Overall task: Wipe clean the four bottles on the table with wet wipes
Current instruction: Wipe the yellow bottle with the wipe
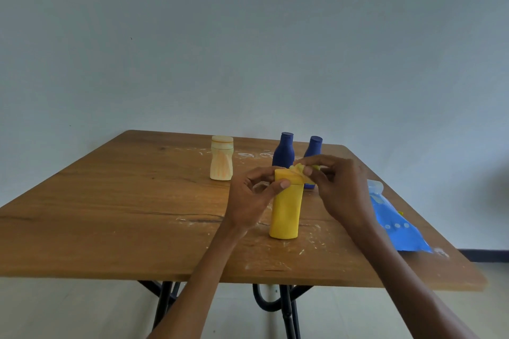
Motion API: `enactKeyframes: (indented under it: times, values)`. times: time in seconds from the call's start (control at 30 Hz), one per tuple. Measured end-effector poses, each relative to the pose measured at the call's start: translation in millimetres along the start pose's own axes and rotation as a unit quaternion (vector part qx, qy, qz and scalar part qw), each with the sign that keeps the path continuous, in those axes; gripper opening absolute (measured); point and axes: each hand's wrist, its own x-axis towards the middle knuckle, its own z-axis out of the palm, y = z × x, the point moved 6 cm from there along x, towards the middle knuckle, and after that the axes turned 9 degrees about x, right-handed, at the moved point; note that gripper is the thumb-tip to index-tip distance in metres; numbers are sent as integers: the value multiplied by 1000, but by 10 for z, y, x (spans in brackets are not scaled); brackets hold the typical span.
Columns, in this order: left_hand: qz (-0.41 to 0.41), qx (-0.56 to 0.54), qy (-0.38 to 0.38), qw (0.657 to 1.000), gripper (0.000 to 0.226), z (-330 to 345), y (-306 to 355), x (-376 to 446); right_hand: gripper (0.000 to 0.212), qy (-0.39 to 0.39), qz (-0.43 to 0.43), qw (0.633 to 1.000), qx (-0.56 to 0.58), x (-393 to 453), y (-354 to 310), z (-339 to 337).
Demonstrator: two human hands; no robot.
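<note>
A yellow bottle point(285, 212) stands upright near the middle of the wooden table point(124, 215). My left hand point(253, 195) grips its cap, thumb in front and fingers behind. My right hand point(333, 184) pinches a crumpled, yellow-stained wet wipe point(298, 170) against the cap's top right edge. Two dark blue bottles point(283, 151) point(314, 147) stand behind, partly hidden by my hands. A cream and orange bottle point(221, 158) stands apart at the back left.
A blue pack of wet wipes point(396, 223) lies along the table's right edge, beside my right forearm. Pale smears and crumbs mark the wood around the bottles. A plain wall rises behind the far edge. Black table legs show below.
</note>
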Motion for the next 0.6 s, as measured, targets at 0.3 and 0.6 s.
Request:
enactKeyframes:
  times: [0.3, 0.6]
  values:
    - [-55, -37, 24, 997, 37, -82, -92, -21, 17, 17, 47, 993, 110, -342, 269, 200]
    - [-94, -69, 44, 992, 46, -85, -182, -18, 16, -151, 105, 980, -76, -728, 657, 286]
